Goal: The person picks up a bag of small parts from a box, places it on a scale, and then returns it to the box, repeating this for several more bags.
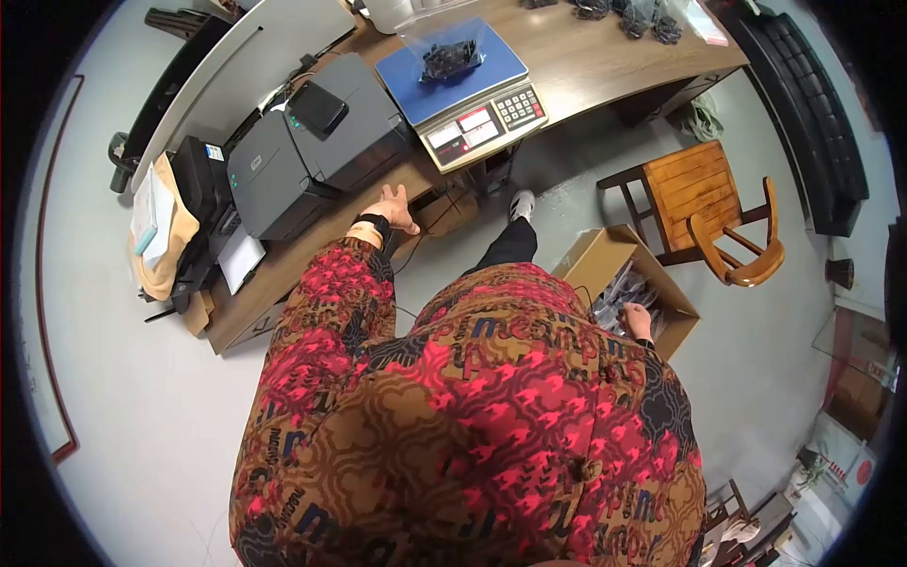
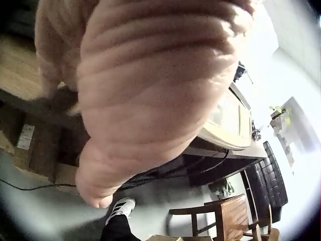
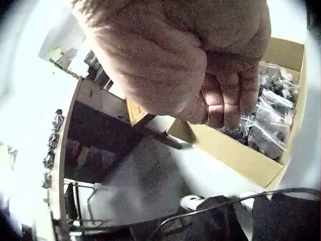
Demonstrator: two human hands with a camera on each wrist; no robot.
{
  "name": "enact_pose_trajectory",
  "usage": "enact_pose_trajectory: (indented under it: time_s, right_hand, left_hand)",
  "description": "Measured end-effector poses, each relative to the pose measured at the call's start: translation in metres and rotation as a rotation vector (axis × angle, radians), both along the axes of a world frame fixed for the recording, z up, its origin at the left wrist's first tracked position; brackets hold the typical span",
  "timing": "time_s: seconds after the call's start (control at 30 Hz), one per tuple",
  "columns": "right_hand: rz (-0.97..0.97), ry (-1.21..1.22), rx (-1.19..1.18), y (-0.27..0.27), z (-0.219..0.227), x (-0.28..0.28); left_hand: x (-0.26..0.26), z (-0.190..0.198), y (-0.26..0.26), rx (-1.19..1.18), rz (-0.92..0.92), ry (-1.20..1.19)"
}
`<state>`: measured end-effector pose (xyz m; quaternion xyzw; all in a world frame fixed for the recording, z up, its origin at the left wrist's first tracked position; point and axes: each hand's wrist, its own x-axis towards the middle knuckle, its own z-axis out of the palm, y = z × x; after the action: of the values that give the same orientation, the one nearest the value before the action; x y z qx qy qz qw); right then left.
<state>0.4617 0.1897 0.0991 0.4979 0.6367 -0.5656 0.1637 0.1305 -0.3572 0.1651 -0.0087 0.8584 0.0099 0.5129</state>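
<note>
In the head view, a left hand (image 1: 395, 208) with fingers and thumb spread wide, just in front of the grey printers (image 1: 364, 132) and close to the near edge of the wooden tabletop (image 1: 586, 80). Cannot tell about any contact with the wood. Around that wrist, a black band (image 1: 375, 223).

Farther right, a right hand (image 1: 637, 321) in over an open cardboard box (image 3: 235, 153), among clear plastic bags (image 3: 268, 125) inside it. In the right wrist view, fingers pointing down toward the bags, tips close above or against the plastic; cannot tell between a pinch on a bag and a bare touch. Inside some bags, small dark items, too blurred to name. Near the box, a wooden armchair (image 1: 694, 194); beyond, a black tufted sofa (image 1: 812, 123).

On the tabletop, past the left hand, a digital scale (image 1: 472, 132) with a keypad and a blue platter (image 1: 501, 61); resting on the platter, a clear bag of black pieces (image 1: 452, 61). Farther along, several more bags of dark pieces (image 1: 635, 17). On top of the printers, a black rectangular device (image 1: 318, 109). Below the tabletop level, a white sneaker (image 1: 521, 205) on the floor, under a dark trouser leg.
</note>
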Motion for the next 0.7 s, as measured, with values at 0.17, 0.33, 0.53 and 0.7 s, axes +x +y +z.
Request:
enact_pose_trajectory:
  time_s: [0.17,0.33,0.53,0.7]
  right_hand:
    - [-0.110,-0.128,0.069,0.016,0.001,0.020]
    - [-0.119,-0.021,-0.045,0.011,-0.006,0.025]
    - [-0.067,-0.056,-0.052,0.020,-0.004,0.024]
    - [-0.053,-0.070,-0.011,0.031,-0.015,0.033]
  left_hand:
    - [-0.007,-0.001,0.001,-0.032,-0.048,-0.039]
    - [-0.004,0.000,-0.001,-0.014,-0.008,-0.052]
    - [-0.002,0.003,0.000,0.014,-0.004,-0.006]
    - [0.002,0.009,0.002,0.021,0.010,0.026]
